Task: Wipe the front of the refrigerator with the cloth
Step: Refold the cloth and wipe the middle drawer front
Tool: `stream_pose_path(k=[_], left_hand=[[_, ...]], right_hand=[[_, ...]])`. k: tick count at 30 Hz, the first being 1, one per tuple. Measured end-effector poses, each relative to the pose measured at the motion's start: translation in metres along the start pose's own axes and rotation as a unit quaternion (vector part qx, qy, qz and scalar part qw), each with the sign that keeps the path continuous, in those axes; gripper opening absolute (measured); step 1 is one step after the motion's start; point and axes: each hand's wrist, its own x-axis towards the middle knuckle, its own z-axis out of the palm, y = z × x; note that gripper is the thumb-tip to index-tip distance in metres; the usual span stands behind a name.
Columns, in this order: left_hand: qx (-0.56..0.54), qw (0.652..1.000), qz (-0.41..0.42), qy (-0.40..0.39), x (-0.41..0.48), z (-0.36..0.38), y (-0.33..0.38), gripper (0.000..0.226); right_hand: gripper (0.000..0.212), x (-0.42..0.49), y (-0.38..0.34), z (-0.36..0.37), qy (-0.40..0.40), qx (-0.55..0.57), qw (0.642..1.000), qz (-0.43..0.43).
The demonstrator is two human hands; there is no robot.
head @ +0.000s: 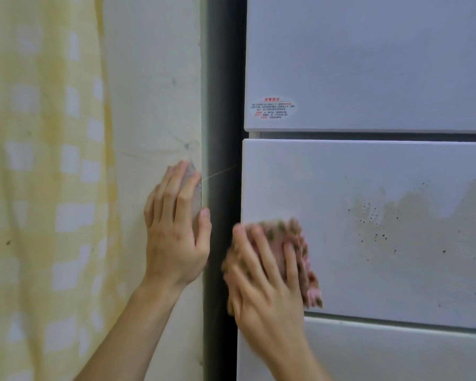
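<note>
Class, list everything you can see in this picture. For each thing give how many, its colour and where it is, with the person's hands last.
Refrigerator: one, white, fills the right side; three front panels stacked.
Sticker: one, white oval with red and black print, lower left corner of the top panel.
Stain: one, brownish with dark specks, right part of the middle panel.
Cloth: one, pink with greenish spots, lower left of the middle panel.
Gap: one, dark, between wall and refrigerator.
Wall: one, off-white, left of the gap.
Curtain: one, yellow and white checked, far left.
Left hand: flat against the wall's edge.
Right hand: blurred, presses the cloth to the panel.
</note>
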Motion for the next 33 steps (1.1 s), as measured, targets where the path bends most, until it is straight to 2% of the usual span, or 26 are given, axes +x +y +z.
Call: stream_pose_path(k=[3, 7, 15, 19, 23, 25, 27, 29, 31, 33], left_hand=[[-0.002, 1.0, -0.001, 0.003, 0.001, 0.0, 0.001, 0.057], [-0.008, 1.0, -0.01, 0.015, 0.001, 0.003, 0.004, 0.057], [-0.014, 0.999, -0.021, 0.038, -0.007, 0.02, 0.003, 0.06], [-0.013, 0.998, -0.02, 0.052, -0.008, 0.024, 0.002, 0.06], [-0.013, 0.998, -0.021, 0.05, -0.008, 0.024, 0.002, 0.059], [-0.016, 0.998, -0.025, 0.047, -0.008, 0.023, 0.003, 0.059], [-0.019, 0.998, -0.034, 0.042, -0.008, 0.023, 0.005, 0.059], [-0.021, 0.998, -0.044, 0.033, -0.008, 0.022, 0.007, 0.061], [-0.025, 0.998, -0.056, 0.02, -0.007, 0.021, 0.01, 0.063], [-0.032, 0.997, -0.068, 0.014, -0.007, 0.017, 0.016, 0.063]], right_hand=[[0.043, -0.033, 0.002, 0.005, -0.024, 0.008, 0.999, -0.025], [0.063, -0.014, 0.017, -0.008, -0.004, 0.027, 1.0, -0.007], [0.053, 0.095, 0.055, -0.033, 0.104, 0.008, 0.984, 0.147], [0.054, 0.057, 0.044, -0.023, 0.106, 0.007, 0.986, 0.129], [0.062, -0.042, 0.038, -0.002, 0.029, 0.009, 0.997, 0.075], [0.052, -0.064, 0.041, 0.001, -0.003, 0.031, 0.998, 0.061], [0.036, -0.055, 0.043, -0.004, -0.008, 0.06, 0.994, 0.088], [0.033, -0.032, 0.044, -0.015, 0.026, 0.071, 0.991, 0.114], [0.042, -0.005, 0.052, -0.03, 0.067, 0.061, 0.988, 0.125], [0.053, 0.016, 0.063, -0.045, 0.074, 0.044, 0.989, 0.12]])
